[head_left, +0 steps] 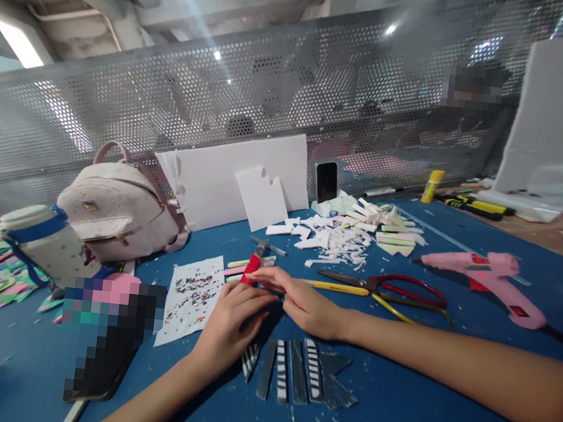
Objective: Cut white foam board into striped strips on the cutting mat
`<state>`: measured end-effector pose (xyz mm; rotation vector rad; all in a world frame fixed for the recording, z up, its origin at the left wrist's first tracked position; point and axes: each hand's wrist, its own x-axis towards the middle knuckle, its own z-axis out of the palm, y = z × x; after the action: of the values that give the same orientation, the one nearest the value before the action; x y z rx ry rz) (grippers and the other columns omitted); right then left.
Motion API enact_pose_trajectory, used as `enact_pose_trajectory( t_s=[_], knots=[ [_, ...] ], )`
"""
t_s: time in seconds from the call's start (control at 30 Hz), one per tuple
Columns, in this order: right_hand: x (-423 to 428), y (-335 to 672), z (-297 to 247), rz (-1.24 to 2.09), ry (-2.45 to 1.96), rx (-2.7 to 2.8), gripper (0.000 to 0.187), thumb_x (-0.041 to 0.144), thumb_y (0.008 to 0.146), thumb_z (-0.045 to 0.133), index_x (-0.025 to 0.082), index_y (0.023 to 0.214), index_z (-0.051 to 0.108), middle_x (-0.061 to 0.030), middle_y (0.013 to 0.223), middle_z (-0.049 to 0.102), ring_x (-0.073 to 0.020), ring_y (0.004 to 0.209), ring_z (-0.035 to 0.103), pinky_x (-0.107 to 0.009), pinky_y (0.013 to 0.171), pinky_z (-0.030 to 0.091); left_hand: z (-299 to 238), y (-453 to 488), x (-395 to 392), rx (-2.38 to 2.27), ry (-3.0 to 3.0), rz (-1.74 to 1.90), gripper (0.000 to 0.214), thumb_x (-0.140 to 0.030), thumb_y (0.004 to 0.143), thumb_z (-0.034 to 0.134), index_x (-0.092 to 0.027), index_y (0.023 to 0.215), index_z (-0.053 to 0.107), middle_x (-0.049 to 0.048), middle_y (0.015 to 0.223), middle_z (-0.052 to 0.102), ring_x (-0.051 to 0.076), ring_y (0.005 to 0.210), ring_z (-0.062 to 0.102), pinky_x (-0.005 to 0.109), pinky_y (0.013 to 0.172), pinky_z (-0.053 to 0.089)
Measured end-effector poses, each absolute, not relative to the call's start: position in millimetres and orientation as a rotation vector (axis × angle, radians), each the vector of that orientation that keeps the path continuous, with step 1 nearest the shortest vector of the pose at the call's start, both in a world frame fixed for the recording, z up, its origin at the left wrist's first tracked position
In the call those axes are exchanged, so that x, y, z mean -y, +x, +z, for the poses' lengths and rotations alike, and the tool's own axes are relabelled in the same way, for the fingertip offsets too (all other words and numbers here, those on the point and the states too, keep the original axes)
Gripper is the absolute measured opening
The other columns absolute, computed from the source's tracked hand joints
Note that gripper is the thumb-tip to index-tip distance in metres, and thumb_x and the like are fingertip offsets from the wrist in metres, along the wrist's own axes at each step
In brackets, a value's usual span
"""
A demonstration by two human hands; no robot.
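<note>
My left hand rests low over the blue table with its fingers bent to the right. Anything under those fingers is hidden. My right hand reaches in from the right, fingers stretched out, their tips at the red-handled tool with a grey metal end, perhaps a cutter. Close to my left wrist, a striped black-and-white piece is partly covered. Beside it lie a dark strip, a striped strip, another striped strip and a dark notched piece. Colored sticks lie behind the hands.
Scissors, a yellow pencil-like stick and a pink glue gun lie at right. White scraps are piled behind. Left are a speckled paper, a bottle, a backpack and a dark phone-like object.
</note>
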<state>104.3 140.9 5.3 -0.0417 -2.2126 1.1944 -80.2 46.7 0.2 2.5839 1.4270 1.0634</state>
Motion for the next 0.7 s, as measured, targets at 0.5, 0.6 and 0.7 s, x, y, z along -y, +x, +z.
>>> enact_pose_trajectory(
  t_s=[0.5, 0.6, 0.7],
  knots=[
    [-162.5, 95.6, -3.8, 1.13, -0.483, 1.9, 0.011, 0.028, 0.09, 0.062, 0.018, 0.087, 0.064, -0.0021, 0.081, 0.064, -0.0144, 0.069, 0.06, -0.027, 0.065, 0.053, 3.1, -86.1, -65.1, -1.714, 2.421, 1.117, 0.017, -0.013, 0.091, 0.056, -0.024, 0.101, 0.065, 0.0029, 0.099, 0.074, 0.022, 0.095, 0.064, 0.04, 0.087, 0.045],
    [-165.8, 95.2, -4.9, 1.162, -0.502, 1.819, 0.016, 0.033, 0.091, 0.06, 0.018, 0.088, 0.061, -0.0013, 0.079, 0.06, -0.0133, 0.066, 0.057, -0.024, 0.058, 0.051, 3.1, -83.7, -82.8, -1.736, 2.533, 0.945, 0.015, -0.01, 0.085, 0.059, -0.023, 0.09, 0.064, 0.0024, 0.09, 0.073, 0.024, 0.088, 0.064, 0.041, 0.084, 0.042],
    [-166.8, 95.6, -4.2, 1.177, -0.507, 1.787, 0.017, 0.035, 0.089, 0.061, 0.018, 0.087, 0.06, -0.0007, 0.077, 0.059, -0.0134, 0.065, 0.056, -0.022, 0.054, 0.049, 2.0, -80.6, -96.7, -1.745, 2.612, 0.828, 0.014, -0.011, 0.085, 0.057, -0.022, 0.085, 0.065, 0.0032, 0.087, 0.072, 0.023, 0.083, 0.064, 0.039, 0.081, 0.04]
  ],
)
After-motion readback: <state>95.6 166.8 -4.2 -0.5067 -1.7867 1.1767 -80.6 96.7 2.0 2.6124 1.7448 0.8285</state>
